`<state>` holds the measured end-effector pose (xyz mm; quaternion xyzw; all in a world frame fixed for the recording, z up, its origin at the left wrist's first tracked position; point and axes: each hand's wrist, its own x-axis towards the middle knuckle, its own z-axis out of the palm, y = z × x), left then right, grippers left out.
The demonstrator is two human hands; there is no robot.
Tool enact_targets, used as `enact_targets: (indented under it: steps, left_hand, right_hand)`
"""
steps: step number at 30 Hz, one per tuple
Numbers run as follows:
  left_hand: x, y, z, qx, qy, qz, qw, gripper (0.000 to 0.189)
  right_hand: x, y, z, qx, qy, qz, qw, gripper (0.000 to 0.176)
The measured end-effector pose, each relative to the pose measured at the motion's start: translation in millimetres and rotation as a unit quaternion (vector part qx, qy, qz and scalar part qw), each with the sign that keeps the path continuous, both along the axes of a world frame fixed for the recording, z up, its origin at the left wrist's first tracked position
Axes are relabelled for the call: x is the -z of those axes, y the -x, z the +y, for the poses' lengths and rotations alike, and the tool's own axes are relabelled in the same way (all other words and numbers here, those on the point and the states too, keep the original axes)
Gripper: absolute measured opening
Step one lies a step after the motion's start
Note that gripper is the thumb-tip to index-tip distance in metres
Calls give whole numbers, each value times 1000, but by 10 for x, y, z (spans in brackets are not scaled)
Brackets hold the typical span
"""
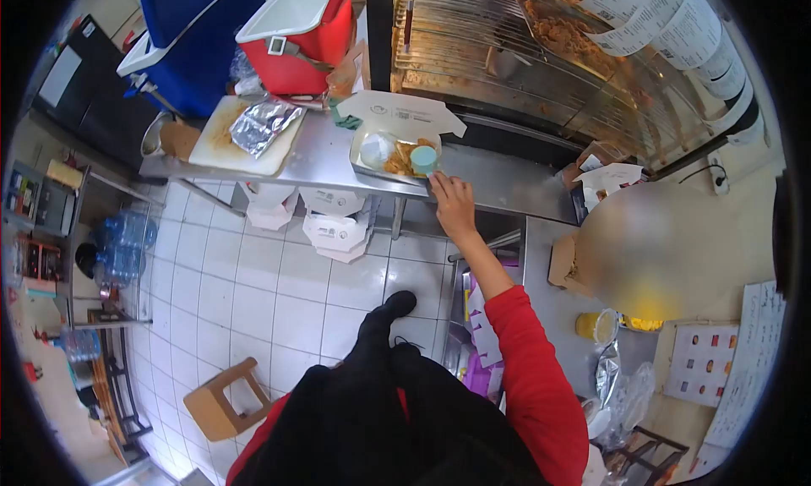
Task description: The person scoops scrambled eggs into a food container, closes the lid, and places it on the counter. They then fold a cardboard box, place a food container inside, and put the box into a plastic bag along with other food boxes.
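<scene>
My right hand (452, 203) reaches forward to the front right corner of a white cardboard takeaway box (359, 152). Its fingers are bent and appear to pinch the box's edge. The box stands on the metal counter with its lid (405, 112) raised at the back. Inside are golden-brown fried food (399, 158), a round tub with a pale green lid (423, 158) and a whitish wrapped or lidded item (376, 150). My left hand is out of view; only a bit of red sleeve shows at the lower left.
Left of the box lies crumpled foil (263, 127) on a white cutting board (224, 148). Behind stand a red cooler (291, 59) and a heated rack (456, 55) of food. Folded boxes (338, 232) sit beneath the counter. A cardboard carrier (211, 406) is on the tiled floor.
</scene>
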<state>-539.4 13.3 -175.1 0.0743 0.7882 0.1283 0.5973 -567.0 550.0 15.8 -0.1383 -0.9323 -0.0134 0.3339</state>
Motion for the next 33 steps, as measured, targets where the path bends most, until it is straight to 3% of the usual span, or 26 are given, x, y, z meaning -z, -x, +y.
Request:
enact_targets:
  steps: [2, 5, 7, 9, 12, 14, 15, 16, 18, 19, 21, 23, 25, 26, 27, 29, 32, 33]
  left_hand:
    - [-35, 149, 18, -7, -8, -14, 1000, 63]
    - [-60, 322, 152, 0, -28, -29, 999, 60]
    - [-61, 468, 348, 19, -46, -38, 998, 58]
    - [-30, 635, 610, 69, -63, -53, 994, 56]
    - [8, 922, 1106, 176, -77, -78, 978, 52]
    - [30, 1085, 1498, 249, -75, -92, 961, 50]
    - [-1, 1156, 1689, 284, -72, -96, 951, 49]
    - [-9, 1239, 1885, 317, -70, -101, 940, 48]
    - [25, 1353, 2213, 382, -58, -105, 916, 46]
    - [26, 1395, 2402, 411, -52, -105, 904, 45]
    - [10, 1458, 2777, 464, -40, -103, 879, 43]
    - [-18, 1463, 3103, 511, -34, -100, 853, 41]
    - [-58, 1425, 3370, 551, -30, -99, 828, 39]
    - [-73, 1387, 3487, 573, -34, -100, 813, 38]
    - [-86, 1367, 3614, 597, -38, -102, 795, 37]
    - [-174, 1281, 3918, 655, -56, -112, 745, 35]
    - [-435, 1029, 4451, 755, -111, -145, 630, 33]
    - [-711, 856, 4669, 782, -146, -162, 584, 32]
  right_hand:
    - [-86, -2, -12, 22, 12, 59, 998, 39]
    - [-119, -4, -40, 21, 14, -24, 999, 37]
    - [-146, 60, -113, 48, 56, 24, 997, 33]
    - [84, 93, -25, 57, 84, -28, 994, 33]
    - [-536, -160, -50, 129, 252, 196, 939, 19]
    - [-916, -541, 10, 187, 299, 371, 859, 17]
    - [-1023, -945, 118, 259, 222, 385, 857, 22]
    - [-1240, -1312, 134, 289, 301, 487, 767, 27]
    - [-1474, -2281, 339, 423, 146, 486, 751, 32]
    - [-1484, -2792, 419, 478, 180, 493, 704, 31]
    - [-1322, -3742, 695, 571, 134, 469, 661, 30]
    - [-1264, -4321, 983, 575, 127, 521, 618, 28]
    - [-1001, -4955, 1373, 576, 171, 482, 638, 26]
    - [-678, -5313, 1715, 605, 182, 487, 602, 27]
    - [-735, -5270, 1699, 625, 172, 484, 588, 26]
    - [-1072, -4776, 1295, 618, 102, 460, 629, 26]
    - [-1621, -4075, -1, 497, 75, 373, 780, 18]
    - [-1784, -3914, -491, 547, 72, 309, 775, 12]
